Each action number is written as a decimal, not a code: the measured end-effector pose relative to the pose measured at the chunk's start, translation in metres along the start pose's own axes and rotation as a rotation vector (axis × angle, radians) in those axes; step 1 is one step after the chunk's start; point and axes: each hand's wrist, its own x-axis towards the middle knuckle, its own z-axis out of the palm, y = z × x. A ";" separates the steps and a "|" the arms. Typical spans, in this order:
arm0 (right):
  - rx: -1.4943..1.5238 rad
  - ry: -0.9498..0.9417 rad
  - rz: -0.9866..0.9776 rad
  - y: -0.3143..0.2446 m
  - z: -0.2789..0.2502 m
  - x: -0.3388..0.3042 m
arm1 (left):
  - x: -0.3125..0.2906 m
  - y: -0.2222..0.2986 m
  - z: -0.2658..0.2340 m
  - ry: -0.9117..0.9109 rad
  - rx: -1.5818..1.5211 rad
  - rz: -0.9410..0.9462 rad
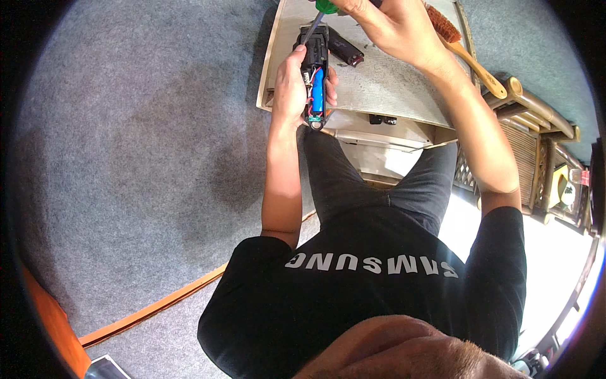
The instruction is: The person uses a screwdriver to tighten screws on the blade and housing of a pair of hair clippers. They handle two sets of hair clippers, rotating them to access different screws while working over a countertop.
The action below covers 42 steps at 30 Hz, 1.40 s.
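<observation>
My left hand (pixel 291 88) is closed around an opened black handheld device (pixel 314 58), held upright over the table's near left edge. Inside it show a blue cylindrical battery (pixel 318 90), thin red wires and a small green circuit board (pixel 315 119) at the lower end. My right hand (pixel 398 31) grips a screwdriver (pixel 326 7) by its green handle at the top edge of the view. The screwdriver's metal shaft slants down to the device's upper part, near my left thumb; I cannot tell exactly where its tip rests. Beside the device lies a dark casing piece (pixel 345 47).
The pale wooden table (pixel 398 85) has small dark crumbs on it. A wooden-handled brush (pixel 476 66) lies at its right side. Under the tabletop, a shelf or drawer holds small black objects (pixel 382 119). Bamboo furniture (pixel 536 110) stands to the right; grey carpet (pixel 158 145) spreads left.
</observation>
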 end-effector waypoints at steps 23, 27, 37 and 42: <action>-0.327 0.218 -0.423 0.004 0.002 0.009 | -0.002 0.000 0.009 0.055 0.140 0.012; -0.539 0.252 -0.606 0.006 -0.008 0.011 | 0.000 -0.001 0.010 0.047 0.133 0.016; -0.201 0.307 -0.309 0.007 -0.005 0.009 | -0.001 0.001 0.011 0.065 0.165 0.006; -0.410 0.280 -0.639 0.014 -0.002 0.016 | 0.000 -0.001 0.010 0.076 0.148 -0.003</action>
